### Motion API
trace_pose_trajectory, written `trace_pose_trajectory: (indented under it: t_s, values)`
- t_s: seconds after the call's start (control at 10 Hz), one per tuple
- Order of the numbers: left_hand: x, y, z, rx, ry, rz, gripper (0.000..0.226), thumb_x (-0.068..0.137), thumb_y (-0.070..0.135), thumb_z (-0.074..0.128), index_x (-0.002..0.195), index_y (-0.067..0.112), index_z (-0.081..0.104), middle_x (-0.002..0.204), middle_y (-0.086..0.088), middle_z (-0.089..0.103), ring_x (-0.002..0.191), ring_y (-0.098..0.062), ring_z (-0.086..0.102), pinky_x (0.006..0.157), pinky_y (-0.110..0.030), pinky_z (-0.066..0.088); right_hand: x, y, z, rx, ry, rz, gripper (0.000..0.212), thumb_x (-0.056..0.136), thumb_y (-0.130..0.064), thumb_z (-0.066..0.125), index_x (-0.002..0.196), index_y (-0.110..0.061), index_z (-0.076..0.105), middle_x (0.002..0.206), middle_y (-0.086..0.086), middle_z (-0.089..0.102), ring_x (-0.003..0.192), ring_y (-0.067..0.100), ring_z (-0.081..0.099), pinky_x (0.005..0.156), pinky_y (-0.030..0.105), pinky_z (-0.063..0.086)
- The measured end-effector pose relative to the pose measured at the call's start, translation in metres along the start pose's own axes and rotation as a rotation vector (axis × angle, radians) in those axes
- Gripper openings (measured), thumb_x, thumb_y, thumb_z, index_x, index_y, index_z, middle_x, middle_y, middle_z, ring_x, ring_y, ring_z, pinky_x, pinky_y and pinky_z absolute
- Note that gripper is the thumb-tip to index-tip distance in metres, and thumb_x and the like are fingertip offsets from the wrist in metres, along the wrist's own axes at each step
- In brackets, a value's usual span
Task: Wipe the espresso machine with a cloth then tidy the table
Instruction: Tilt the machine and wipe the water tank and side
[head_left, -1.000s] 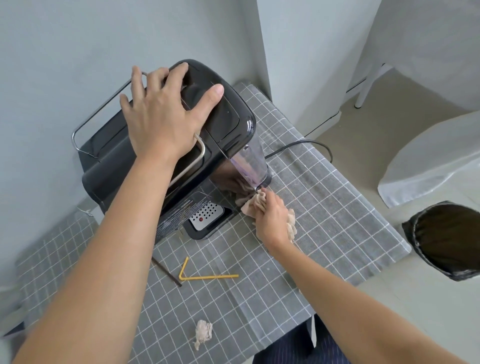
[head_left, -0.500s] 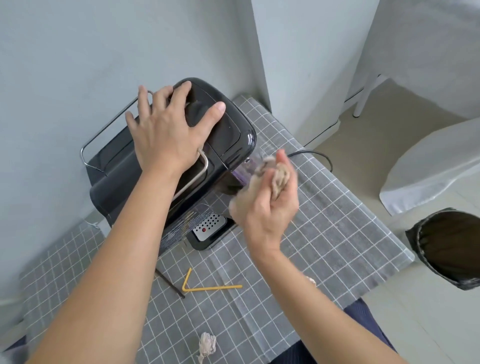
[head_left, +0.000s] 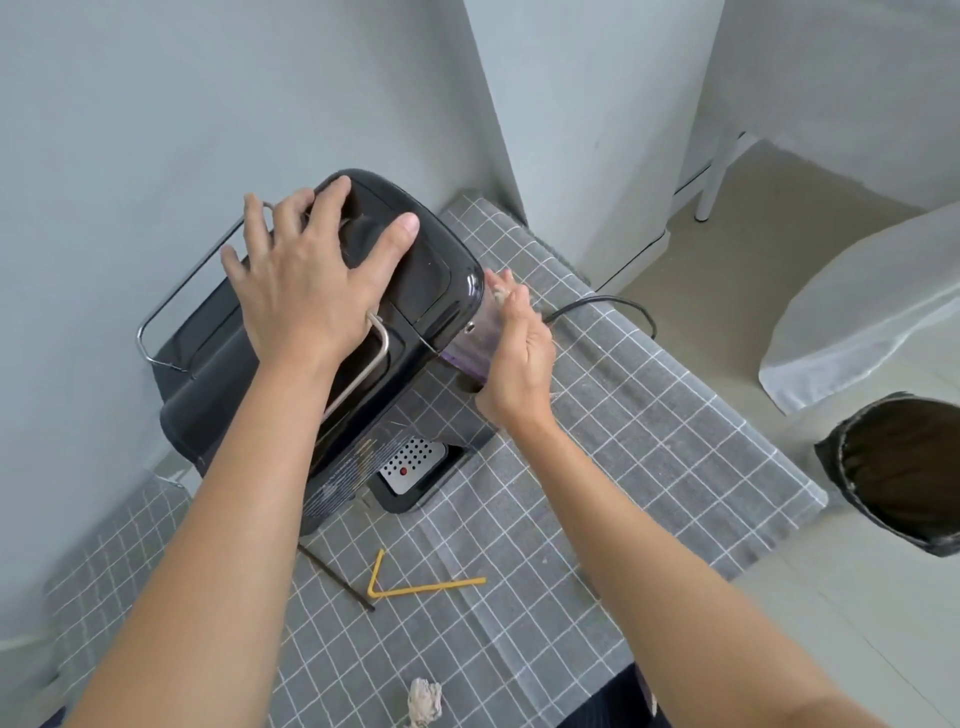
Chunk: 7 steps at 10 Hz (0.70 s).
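Observation:
A black espresso machine (head_left: 431, 291) stands at the back left of the table against the wall. My left hand (head_left: 306, 280) lies flat on its top, fingers spread. My right hand (head_left: 519, 358) is closed around a beige cloth (head_left: 500, 292) and presses it against the clear purple-tinted water tank (head_left: 467, 348) on the machine's right side. Most of the cloth is hidden in my fist. The drip tray (head_left: 410, 462) with a red dot shows at the machine's front.
The table wears a grey checked cloth (head_left: 649, 441). On it lie a bent yellow straw (head_left: 415, 587), a dark stick (head_left: 337, 577) and a crumpled paper ball (head_left: 423, 701). A black power cord (head_left: 608, 304) trails right. A black-lined bin (head_left: 904, 467) stands on the floor at right.
My right hand lifted the cloth from the machine's base near the drip tray up to the water tank on the right side. My left hand stayed on top.

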<state>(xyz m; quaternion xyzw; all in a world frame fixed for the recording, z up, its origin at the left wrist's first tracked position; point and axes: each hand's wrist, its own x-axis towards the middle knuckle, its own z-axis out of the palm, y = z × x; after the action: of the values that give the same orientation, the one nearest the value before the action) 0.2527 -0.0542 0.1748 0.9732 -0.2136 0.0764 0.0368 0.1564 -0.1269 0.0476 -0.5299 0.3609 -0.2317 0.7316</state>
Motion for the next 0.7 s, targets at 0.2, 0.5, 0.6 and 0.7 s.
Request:
trace_pose_trajectory:
  t_s: [0.2,0.5,0.6,0.7]
  values:
    - [0.0,0.002,-0.001,-0.004,-0.007,0.009,0.081,0.078,0.084,0.023,0.141,0.035,0.037,0.149,0.0,0.039,0.147,-0.032,0.014,0.111,-0.061,0.015,0.018,0.06,-0.01,0.085,0.038,0.252,0.048,0.081,-0.07,0.038,0.103,-0.046,0.072,0.123,-0.021,0.065,0.121,0.007,0.056,0.108,0.048,0.042]
    - [0.001,0.001,0.0,-0.008,-0.013,-0.003,0.082,0.077,0.085,0.024,0.142,0.036,0.037,0.15,0.002,0.038,0.147,-0.031,0.013,0.112,-0.061,0.014,-0.032,-0.05,0.019,0.084,0.109,-0.361,0.041,0.104,-0.016,0.03,0.139,-0.015,0.051,0.143,-0.008,0.051,0.141,0.007,0.037,0.119,0.047,0.023]
    - [0.003,0.0,0.001,-0.007,-0.025,-0.018,0.083,0.075,0.086,0.026,0.141,0.037,0.036,0.15,0.003,0.038,0.147,-0.031,0.012,0.112,-0.061,0.013,-0.016,-0.023,0.016,0.094,0.099,-0.34,0.04,0.104,-0.019,0.031,0.131,-0.021,0.06,0.141,0.002,0.057,0.137,0.009,0.043,0.115,0.051,0.029]
    - [0.004,0.0,0.001,-0.004,-0.027,-0.023,0.084,0.075,0.086,0.026,0.141,0.037,0.037,0.15,0.003,0.038,0.147,-0.031,0.012,0.112,-0.062,0.014,-0.002,0.005,0.013,0.153,0.079,-0.227,0.038,0.102,-0.039,0.03,0.112,-0.051,0.064,0.135,0.0,0.062,0.133,0.012,0.049,0.114,0.051,0.032]
